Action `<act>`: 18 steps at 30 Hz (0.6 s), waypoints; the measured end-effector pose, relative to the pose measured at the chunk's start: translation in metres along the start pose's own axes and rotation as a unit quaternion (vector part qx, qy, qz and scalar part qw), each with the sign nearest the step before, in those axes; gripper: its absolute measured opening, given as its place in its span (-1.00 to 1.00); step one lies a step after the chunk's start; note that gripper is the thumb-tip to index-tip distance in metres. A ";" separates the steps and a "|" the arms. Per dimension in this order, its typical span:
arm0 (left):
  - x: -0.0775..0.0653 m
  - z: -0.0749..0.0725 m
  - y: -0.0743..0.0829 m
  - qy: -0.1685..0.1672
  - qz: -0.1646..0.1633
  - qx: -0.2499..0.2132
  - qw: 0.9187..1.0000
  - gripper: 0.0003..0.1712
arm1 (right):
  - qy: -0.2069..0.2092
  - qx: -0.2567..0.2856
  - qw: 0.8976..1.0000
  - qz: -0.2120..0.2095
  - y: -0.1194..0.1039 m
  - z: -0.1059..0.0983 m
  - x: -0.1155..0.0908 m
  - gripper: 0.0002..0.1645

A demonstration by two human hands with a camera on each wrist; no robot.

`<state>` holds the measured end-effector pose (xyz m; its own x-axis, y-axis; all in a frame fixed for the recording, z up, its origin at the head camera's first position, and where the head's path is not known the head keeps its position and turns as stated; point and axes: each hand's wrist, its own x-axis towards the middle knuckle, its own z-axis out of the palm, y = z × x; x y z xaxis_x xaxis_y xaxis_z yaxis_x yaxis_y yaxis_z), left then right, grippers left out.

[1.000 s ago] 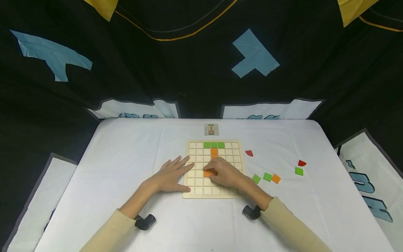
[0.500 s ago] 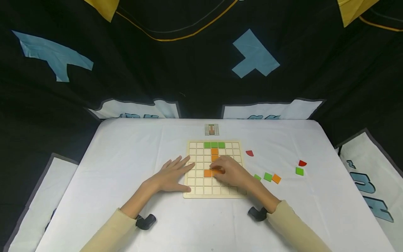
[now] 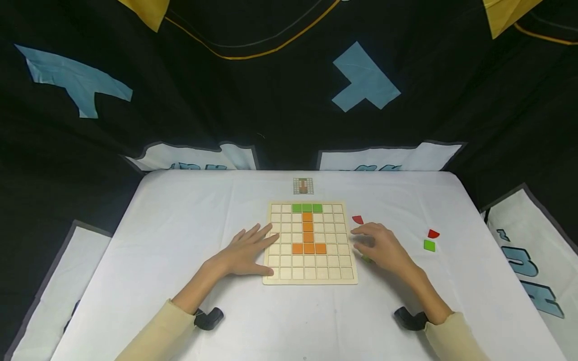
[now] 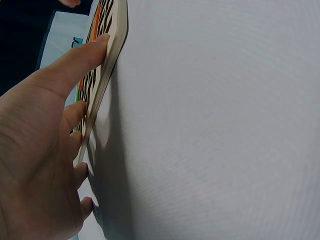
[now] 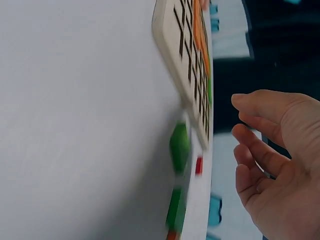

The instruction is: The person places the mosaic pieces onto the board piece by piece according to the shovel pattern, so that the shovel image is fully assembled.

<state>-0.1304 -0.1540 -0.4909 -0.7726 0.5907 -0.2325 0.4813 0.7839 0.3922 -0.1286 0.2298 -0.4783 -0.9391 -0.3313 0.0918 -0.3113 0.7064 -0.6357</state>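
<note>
A pale wooden grid board (image 3: 334,274) lies mid-table. Three green tiles (image 3: 307,207) sit along its top row. Orange tiles (image 3: 308,227) run down from them and end in a row of three. My left hand (image 3: 244,254) rests with spread fingers on the board's left side, its thumb on the edge in the left wrist view. Just right of the board hovers my right hand (image 3: 384,248), fingers loosely bent and holding nothing. Beneath it, a green tile (image 3: 367,258) partly shows. The right wrist view shows that tile blurred, with another green tile (image 5: 176,210) beside it.
A red quarter-round piece (image 3: 357,219) lies by the board's right edge. Farther right are a second red piece (image 3: 433,234) and a green square (image 3: 429,245). Behind the board lies a small picture card (image 3: 303,186) with a grid.
My right hand has lifted off the board and moved right, over the loose tiles. A third orange tile now shows at the right of the lower row. My left hand has stayed put.
</note>
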 end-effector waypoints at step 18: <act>0.000 -0.002 0.003 0.004 0.001 -0.013 1.000 0.07 | 0.037 -0.029 0.995 0.082 0.054 -0.034 -0.055 -0.54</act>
<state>-0.1294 -0.1522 -0.4880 -0.7755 0.5900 -0.2249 0.4711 0.7778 0.4160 -0.0990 0.3076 -0.4915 -0.9856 -0.1624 0.0474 -0.1580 0.7826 -0.6022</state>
